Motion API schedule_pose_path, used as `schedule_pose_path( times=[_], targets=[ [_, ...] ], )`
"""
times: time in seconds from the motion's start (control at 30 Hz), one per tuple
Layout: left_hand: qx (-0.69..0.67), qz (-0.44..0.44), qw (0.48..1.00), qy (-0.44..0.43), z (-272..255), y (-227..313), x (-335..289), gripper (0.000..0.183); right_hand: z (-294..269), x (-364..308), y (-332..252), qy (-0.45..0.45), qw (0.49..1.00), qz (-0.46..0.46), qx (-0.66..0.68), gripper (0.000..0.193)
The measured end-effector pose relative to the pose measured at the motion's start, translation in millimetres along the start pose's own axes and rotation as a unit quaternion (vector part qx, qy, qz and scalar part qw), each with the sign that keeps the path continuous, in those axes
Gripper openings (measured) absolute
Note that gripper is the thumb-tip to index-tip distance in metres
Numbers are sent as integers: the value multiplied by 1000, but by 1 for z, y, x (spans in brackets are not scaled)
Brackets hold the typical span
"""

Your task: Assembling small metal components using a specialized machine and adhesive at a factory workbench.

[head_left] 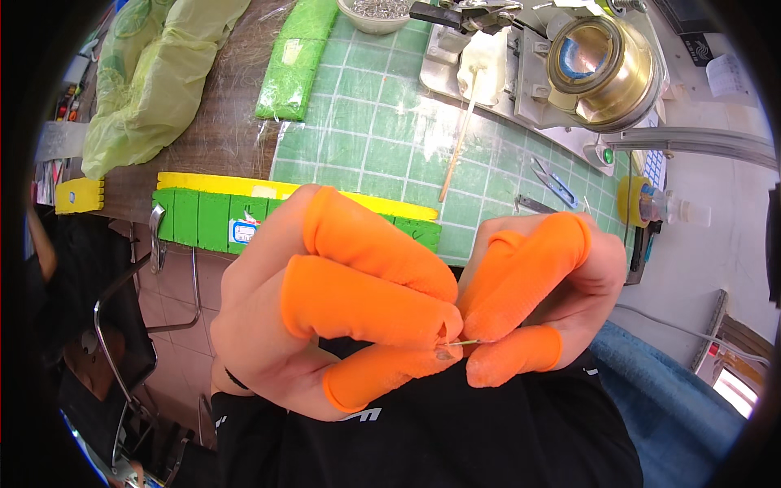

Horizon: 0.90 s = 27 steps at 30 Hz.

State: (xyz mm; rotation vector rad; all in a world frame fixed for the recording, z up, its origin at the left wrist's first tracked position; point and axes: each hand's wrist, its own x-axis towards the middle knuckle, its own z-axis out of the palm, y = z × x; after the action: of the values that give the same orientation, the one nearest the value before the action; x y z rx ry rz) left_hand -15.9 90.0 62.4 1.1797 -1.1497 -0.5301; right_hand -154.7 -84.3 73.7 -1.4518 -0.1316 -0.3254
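Observation:
My left hand (325, 317) and my right hand (541, 285) are raised close to the camera, fingertips meeting. Both wear orange rubber finger cots. Between the pinched fingertips runs a very thin, pale green strand (464, 343), held by both hands. A tiny dark bit (445, 353) sits at the left thumb tip where the strand ends. What the strand is made of cannot be told. Below the hands lies my black shirt (423, 439).
A green gridded cutting mat (382, 138) covers the bench, with a thin wooden stick (455, 154), small snips (553, 180), a brass-coloured machine (602, 69), a bowl of small metal parts (376, 11), green fibre bundle (297, 57), yellow-green plastic bag (150, 81) and a green-yellow edge block (211, 215).

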Motion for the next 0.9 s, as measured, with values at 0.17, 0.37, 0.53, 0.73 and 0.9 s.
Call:
schedule_pose_path(
  times=[0.17,0.37,0.53,0.73,0.9],
  targets=[
    [-17,-31,999,11,2,6,1,20,2,0,-3,18,1000,-4,-15,41],
    [-2,14,1000,27,1,-2,0,22,-2,0,-1,-4,996,-22,-81,45],
    [6,41,998,41,1,-5,-2,25,-2,-2,2,33,987,-65,-141,46],
    [-6,47,998,42,1,-5,0,23,-3,8,5,46,981,-133,-136,52],
    [-25,35,998,38,-2,-7,-1,18,7,8,-5,40,980,-109,-160,53]
  ],
)
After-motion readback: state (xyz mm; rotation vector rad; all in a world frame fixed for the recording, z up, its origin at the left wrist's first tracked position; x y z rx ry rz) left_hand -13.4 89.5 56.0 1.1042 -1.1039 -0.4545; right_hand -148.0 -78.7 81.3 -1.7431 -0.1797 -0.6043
